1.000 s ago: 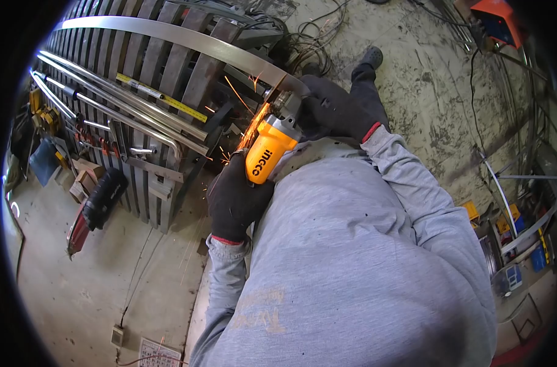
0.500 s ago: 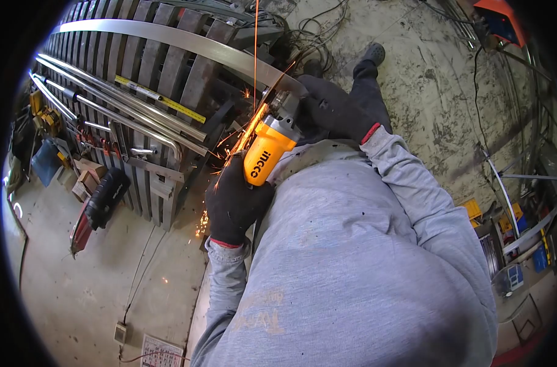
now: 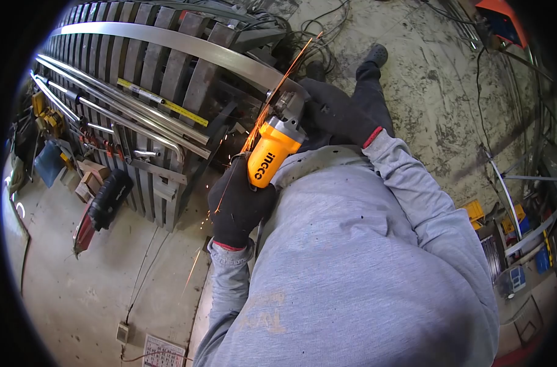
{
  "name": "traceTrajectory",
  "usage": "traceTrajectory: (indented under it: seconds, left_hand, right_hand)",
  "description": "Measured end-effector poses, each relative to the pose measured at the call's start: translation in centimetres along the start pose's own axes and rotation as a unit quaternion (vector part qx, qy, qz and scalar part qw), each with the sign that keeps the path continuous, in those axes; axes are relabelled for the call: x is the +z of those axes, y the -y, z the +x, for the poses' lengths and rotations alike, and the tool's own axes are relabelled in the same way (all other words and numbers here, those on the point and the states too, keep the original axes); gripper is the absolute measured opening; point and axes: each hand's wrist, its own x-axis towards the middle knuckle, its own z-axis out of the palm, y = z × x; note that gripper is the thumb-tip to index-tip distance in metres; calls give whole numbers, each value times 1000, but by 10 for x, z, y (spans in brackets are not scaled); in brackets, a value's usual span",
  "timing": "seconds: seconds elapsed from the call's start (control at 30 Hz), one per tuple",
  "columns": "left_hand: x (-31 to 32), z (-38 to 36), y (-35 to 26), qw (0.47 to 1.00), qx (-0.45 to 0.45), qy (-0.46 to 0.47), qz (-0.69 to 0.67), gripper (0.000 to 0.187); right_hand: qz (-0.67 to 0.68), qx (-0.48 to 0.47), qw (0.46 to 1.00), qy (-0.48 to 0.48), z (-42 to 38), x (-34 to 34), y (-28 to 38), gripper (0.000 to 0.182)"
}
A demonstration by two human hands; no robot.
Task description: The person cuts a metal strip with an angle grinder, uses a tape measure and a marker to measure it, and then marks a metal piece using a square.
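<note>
My left hand [image 3: 237,202], in a black glove, grips the rear body of an orange angle grinder [image 3: 271,153]. My right hand [image 3: 336,113], also gloved in black, holds the grinder's head and side, next to the disc. The disc meets the end of a long curved steel strip [image 3: 186,44] that lies across a slatted metal workbench [image 3: 168,67]. Orange sparks fly up and down from the contact point. My grey sweatshirt fills the lower middle of the view.
Steel tubes [image 3: 113,107] and a yellow tape measure [image 3: 162,101] lie on the bench. A black-and-red power tool [image 3: 101,205] rests on the concrete floor at left. Cables lie behind the bench. Metal offcuts and yellow and blue boxes [image 3: 517,238] crowd the right side.
The sparks have changed direction and now streak up to the right and down the bench side. Both hands and the grinder stay at the same spot on the strip.
</note>
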Motion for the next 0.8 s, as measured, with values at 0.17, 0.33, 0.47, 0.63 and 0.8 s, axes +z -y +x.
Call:
traceTrajectory:
  seconds: [0.17, 0.33, 0.47, 0.63, 0.8]
  left_hand:
    - [-4, 1, -6, 1000, -10, 10, -17, 50]
    - [-3, 0, -5, 1000, -3, 8, -28, 49]
    - [-4, 0, -5, 1000, 0, -4, 2, 47]
    - [-6, 1, -6, 1000, -20, 22, 4, 43]
    - [-8, 1, -9, 1000, -15, 24, 0, 47]
  right_hand:
    - [-38, 17, 999, 34, -1, -1, -7, 38]
    - [-26, -31, 999, 2, -2, -2, -2, 38]
    - [-34, 21, 998, 44, -1, -5, -3, 36]
    - [-25, -4, 1000, 12, -4, -1, -6, 33]
    - [-1, -5, 1000, 17, -1, -1, -3, 33]
